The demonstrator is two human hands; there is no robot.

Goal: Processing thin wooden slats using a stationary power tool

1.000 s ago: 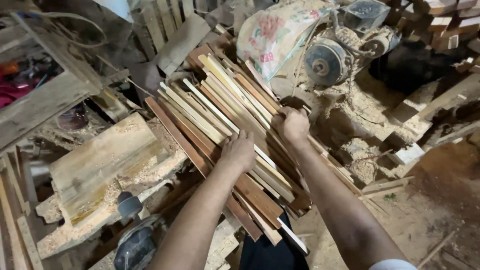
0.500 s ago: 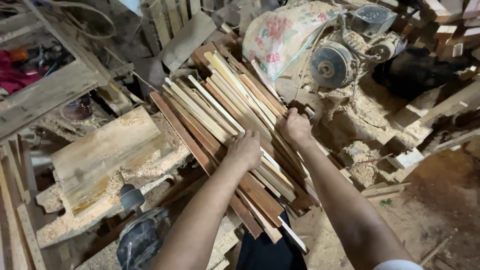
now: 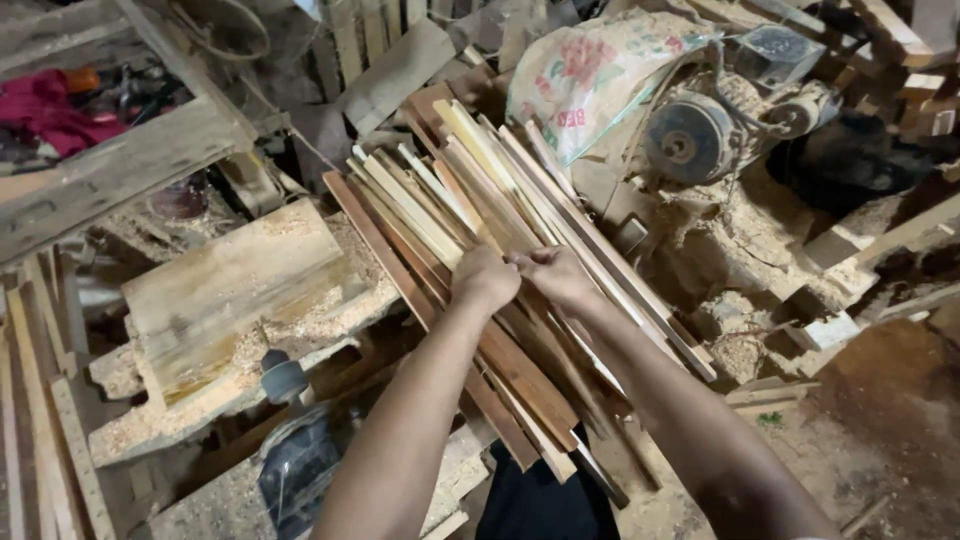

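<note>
A loose bundle of long thin wooden strips [image 3: 470,200], pale and reddish-brown, lies slanted from upper left to lower right in the middle of the head view. My left hand [image 3: 487,277] is closed over the strips near the bundle's middle. My right hand [image 3: 556,275] sits right beside it, fingers curled around strips on the bundle's right side. Both hands touch each other over the wood. The lower ends of the strips [image 3: 545,440] hang over my dark trousers.
A thick sawdust-covered plank [image 3: 230,290] lies to the left. A dusty motor with a round wheel [image 3: 690,140] and a flowered sack [image 3: 600,75] sit at the upper right. Sawdust heaps, offcuts and stacked timber surround the spot; a wooden beam [image 3: 110,175] crosses the upper left.
My hands have come closer together on the bundle, the right hand sliding down beside the left. The view has shifted slightly, so the bundle sits more to the centre.
</note>
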